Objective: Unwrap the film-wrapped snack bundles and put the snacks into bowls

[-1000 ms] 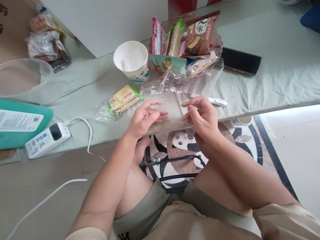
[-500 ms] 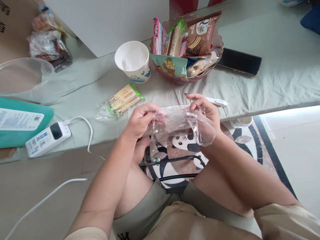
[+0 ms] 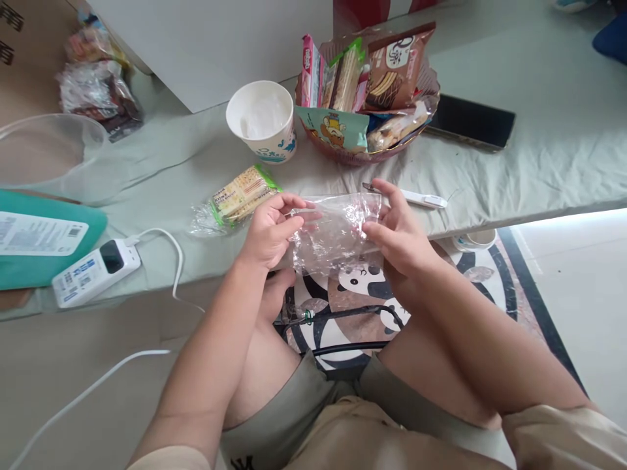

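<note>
A clear plastic bag (image 3: 336,232) is stretched between my two hands, above my knees and by the table's front edge. My left hand (image 3: 274,232) grips the bag's left side, thumb and fingers around the film. On the other side, my right hand (image 3: 399,232) pinches it with the thumb, its index finger raised. Behind my left hand lies a wrapped pack of crackers (image 3: 242,196) with green edges. A white utility knife (image 3: 424,199) rests on the cloth just beyond my right hand.
A paper cup (image 3: 262,121) stands beside a glass bowl (image 3: 337,156) of packaged snacks. A phone (image 3: 473,122) lies right of the bowl. At left are a white power bank (image 3: 95,274) with a cable, a teal pouch (image 3: 49,238) and a clear plastic tub (image 3: 49,153).
The bag has gone from bunched and draped over my right hand to spread flatter between both hands. My right fingers have shifted their hold along its edge.
</note>
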Demonstrator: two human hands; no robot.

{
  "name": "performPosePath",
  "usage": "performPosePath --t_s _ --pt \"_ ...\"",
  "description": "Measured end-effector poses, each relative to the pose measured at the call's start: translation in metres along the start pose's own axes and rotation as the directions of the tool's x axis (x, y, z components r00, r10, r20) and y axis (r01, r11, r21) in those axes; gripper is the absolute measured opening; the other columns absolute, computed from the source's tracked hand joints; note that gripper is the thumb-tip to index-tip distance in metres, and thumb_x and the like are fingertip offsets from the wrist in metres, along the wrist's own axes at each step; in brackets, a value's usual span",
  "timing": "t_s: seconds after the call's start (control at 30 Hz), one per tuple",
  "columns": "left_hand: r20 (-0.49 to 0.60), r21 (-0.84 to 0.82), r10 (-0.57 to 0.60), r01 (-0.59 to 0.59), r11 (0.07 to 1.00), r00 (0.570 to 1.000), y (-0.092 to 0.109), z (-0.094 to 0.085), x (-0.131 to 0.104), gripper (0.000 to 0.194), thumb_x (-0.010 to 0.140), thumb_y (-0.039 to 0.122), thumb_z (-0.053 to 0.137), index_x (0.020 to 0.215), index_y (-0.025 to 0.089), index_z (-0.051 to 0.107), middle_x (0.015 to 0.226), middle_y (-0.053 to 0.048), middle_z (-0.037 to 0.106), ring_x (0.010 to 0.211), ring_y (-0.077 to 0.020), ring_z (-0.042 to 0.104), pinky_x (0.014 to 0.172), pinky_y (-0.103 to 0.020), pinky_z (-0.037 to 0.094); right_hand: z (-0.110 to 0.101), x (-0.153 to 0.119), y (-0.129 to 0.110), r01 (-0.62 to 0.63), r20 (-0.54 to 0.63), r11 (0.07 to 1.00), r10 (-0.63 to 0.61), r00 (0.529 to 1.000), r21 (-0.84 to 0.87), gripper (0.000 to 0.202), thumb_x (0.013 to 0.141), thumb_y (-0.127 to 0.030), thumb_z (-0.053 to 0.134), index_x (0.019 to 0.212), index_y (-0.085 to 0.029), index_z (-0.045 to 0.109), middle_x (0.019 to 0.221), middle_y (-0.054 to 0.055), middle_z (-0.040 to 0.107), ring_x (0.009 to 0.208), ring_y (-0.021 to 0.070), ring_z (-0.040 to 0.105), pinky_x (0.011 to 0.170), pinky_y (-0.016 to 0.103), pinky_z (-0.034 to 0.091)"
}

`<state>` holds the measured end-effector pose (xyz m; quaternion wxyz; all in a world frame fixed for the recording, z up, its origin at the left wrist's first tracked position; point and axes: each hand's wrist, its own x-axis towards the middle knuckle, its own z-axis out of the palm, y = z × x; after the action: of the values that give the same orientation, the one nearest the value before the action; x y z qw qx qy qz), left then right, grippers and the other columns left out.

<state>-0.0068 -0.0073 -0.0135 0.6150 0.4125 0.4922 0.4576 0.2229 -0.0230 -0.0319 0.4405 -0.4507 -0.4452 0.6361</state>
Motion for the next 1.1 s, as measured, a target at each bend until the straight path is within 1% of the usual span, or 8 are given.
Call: performPosePath --t_s 0.2,0.33,0.47,0.57,0.67,0.87,0.93,1.1 --pt "0.075 -0.243 -0.067 0.084 0.966 0.995 0.008 -0.004 -0.005 0.062 0.067 0.019 0.076 0.123 0.033 0.053 0.111 0.002 0.073 0.096 -0.0221 0.077 0.085 -0.039 0.064 0.004 -0.004 -0.002 -0.060 0.237 0.997 0.050 0.970 0.038 0.028 0.080 -0.040 0.080 0.090 -0.019 0.065 0.080 -0.001 0.064 0.069 0.0101 0.058 0.064 0.025 0.050" --pt "0.235 -0.146 -0.226 0.264 0.953 0.945 0.005 -0.001 -0.006 0.053 0.068 0.029 0.083 0.116 0.021 0.063 0.104 -0.007 0.078 0.095 -0.0258 0.077 0.083 -0.038 0.064 0.005 -0.006 0.000 -0.030 0.117 0.999 0.027 0.993 0.021 0.031 0.090 -0.051 0.069 0.087 -0.020 0.063 0.075 0.000 0.063 0.064 0.0105 0.057 0.057 0.025 0.048" --pt "0.155 0.094 -0.314 0.302 0.949 0.937 0.001 0.003 -0.005 0.028 0.074 0.026 0.078 0.098 0.016 0.068 0.077 -0.003 0.075 0.063 -0.0174 0.073 0.056 -0.024 0.056 0.003 -0.007 -0.001 -0.037 0.018 0.999 0.037 0.999 -0.002 0.029 0.093 -0.053 0.065 0.095 -0.024 0.060 0.062 -0.005 0.052 0.049 0.0102 0.048 0.045 0.024 0.042" --pt "0.142 0.105 -0.256 0.242 0.964 0.956 0.002 0.000 -0.004 0.025 0.074 0.027 0.075 0.098 0.019 0.068 0.060 0.002 0.068 0.043 -0.0133 0.062 0.040 -0.021 0.045 0.001 -0.006 -0.004 -0.019 0.003 1.000 0.019 1.000 0.005 0.023 0.093 -0.044 0.064 0.110 -0.028 0.062 0.055 -0.008 0.046 0.043 0.0102 0.042 0.042 0.024 0.035" --pt "0.129 0.042 -0.129 0.124 0.991 0.983 0.005 -0.006 -0.002 0.016 0.072 0.028 0.076 0.083 0.020 0.068 0.057 0.003 0.064 0.041 -0.0112 0.057 0.039 -0.022 0.044 -0.002 -0.004 -0.009 0.028 -0.040 0.998 -0.026 0.999 0.051 0.012 0.087 -0.036 0.064 0.091 -0.025 0.065 0.059 -0.004 0.050 0.047 0.0097 0.042 0.044 0.024 0.032" --pt "0.070 0.038 0.014 -0.017 0.999 0.997 0.003 -0.009 0.004 0.025 0.075 0.040 0.066 0.066 0.017 0.069 0.071 -0.006 0.069 0.064 -0.0151 0.064 0.056 -0.026 0.053 -0.008 -0.006 -0.011 0.050 0.023 0.998 -0.049 0.999 -0.025 0.042 0.090 -0.059 0.050 0.078 -0.021 0.064 0.072 0.004 0.060 0.060 0.0155 0.055 0.051 0.031 0.044" --pt "0.056 0.102 0.049 -0.054 0.993 0.997 0.001 -0.007 0.005 0.021 0.071 0.036 0.076 0.067 0.017 0.067 0.076 -0.005 0.069 0.070 -0.0146 0.064 0.058 -0.024 0.053 -0.007 -0.005 -0.010 0.046 -0.036 0.997 -0.048 0.998 -0.060 0.027 0.084 -0.048 0.068 0.090 -0.023 0.061 0.077 0.001 0.060 0.063 0.0138 0.055 0.054 0.029 0.046" --pt "0.043 0.000 0.062 -0.062 0.998 0.997 0.001 -0.003 0.002 0.051 0.056 0.022 0.089 0.098 0.025 0.060 0.093 0.002 0.070 0.064 -0.0102 0.066 0.056 -0.022 0.054 0.002 -0.004 -0.012 0.003 -0.023 0.995 -0.001 1.000 0.098 0.054 0.071 -0.036 0.083 0.114 -0.028 0.051 0.090 0.000 0.066 0.073 0.0151 0.062 0.062 0.029 0.053"
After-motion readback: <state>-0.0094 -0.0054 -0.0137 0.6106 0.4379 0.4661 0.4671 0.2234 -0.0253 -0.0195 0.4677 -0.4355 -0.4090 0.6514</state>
